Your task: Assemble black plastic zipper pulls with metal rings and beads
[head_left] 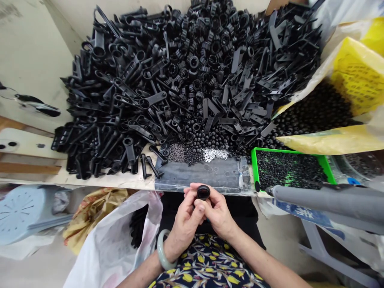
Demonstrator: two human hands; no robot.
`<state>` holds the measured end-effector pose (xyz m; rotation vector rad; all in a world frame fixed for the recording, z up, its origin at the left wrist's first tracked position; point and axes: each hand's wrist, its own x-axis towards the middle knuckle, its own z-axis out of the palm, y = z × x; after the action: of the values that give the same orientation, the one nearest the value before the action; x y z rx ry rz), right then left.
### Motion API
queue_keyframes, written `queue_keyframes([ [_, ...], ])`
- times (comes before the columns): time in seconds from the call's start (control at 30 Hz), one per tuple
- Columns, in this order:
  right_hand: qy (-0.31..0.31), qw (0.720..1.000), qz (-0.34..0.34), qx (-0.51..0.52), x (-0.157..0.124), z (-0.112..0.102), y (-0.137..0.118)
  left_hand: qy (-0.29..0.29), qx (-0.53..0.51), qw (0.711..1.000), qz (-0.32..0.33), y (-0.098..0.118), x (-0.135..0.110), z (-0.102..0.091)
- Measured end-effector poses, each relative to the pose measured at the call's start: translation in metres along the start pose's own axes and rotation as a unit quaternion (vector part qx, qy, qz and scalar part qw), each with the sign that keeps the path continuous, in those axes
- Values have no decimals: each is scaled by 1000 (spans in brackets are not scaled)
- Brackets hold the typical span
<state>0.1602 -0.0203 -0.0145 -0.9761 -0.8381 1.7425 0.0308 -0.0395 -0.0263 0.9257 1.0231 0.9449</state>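
Observation:
Between my two hands is a black plastic part with a round, ring-like end (203,192) facing up; its lower portion is hidden by my fingers. My left hand (186,219) is closed around it from the left, thumb pressed in front. From the other side my right hand (220,214) grips it too, its fingertips partly hidden. Both hands are over my lap, just in front of the table edge. Beyond them lies a dark work mat (198,175) with small white pins (214,155), tiny black pieces (193,156) and grey-brown bits (177,153) along its far side.
A big heap of black plastic parts (129,84) covers the table's back. Right of the mat sits a green tray (254,164) of small black pieces, near a yellow bag (357,76) with black balls. A grey tool (318,204) juts in at right. A white bag (99,236) hangs at left.

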Motion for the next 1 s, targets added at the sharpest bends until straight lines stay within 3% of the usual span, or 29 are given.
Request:
queue_keyframes([
  [0.4,8,1000,-6,18,-4,7,4,24,-6,1000,-13,-5,-3,0],
  [0.67,55,998,-17,-8,-4,13,4,48,-29,998,-1,1,0,5],
  [0.83,53,996,-61,-41,-5,14,3,58,-32,998,-9,2,-3,5],
  [1.0,50,998,-26,-11,-6,11,5,68,3,998,-14,4,-9,1],
])
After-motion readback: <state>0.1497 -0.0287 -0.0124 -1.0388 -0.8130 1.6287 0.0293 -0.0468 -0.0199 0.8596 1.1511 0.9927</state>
